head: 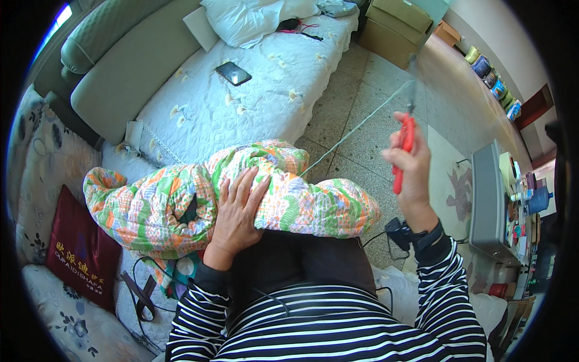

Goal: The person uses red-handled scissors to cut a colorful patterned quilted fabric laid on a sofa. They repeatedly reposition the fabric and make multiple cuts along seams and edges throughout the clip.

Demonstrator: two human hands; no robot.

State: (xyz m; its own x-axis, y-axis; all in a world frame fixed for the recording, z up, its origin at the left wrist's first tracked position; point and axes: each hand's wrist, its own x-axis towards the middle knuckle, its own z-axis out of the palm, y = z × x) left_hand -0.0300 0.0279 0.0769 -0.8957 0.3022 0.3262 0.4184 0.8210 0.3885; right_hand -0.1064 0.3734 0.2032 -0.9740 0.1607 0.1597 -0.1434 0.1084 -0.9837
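Across my lap lies a quilted, padded cloth piece (312, 208) printed in green, orange and white; it looks like a garment, with a rolled opening on the left. My left hand (239, 212) holds it down near the middle, fingers slightly spread and the thumb at its lower edge. Raised to the right, my right hand (414, 163) grips red-handled scissors (408, 135), whose blades point away and are blurred. A pale green thread (357, 128) runs taut from the cloth up to the blades. How the thread is caught there cannot be made out.
A phone (233, 73) lies on the sofa's quilted cover (267, 95), with a white pillow (244, 20) beyond. At left is a maroon cushion (81, 249) bearing writing. Cardboard boxes (393, 31) stand behind; a grey cabinet (486, 203) is at right. Black cables (135, 298) trail beside me.
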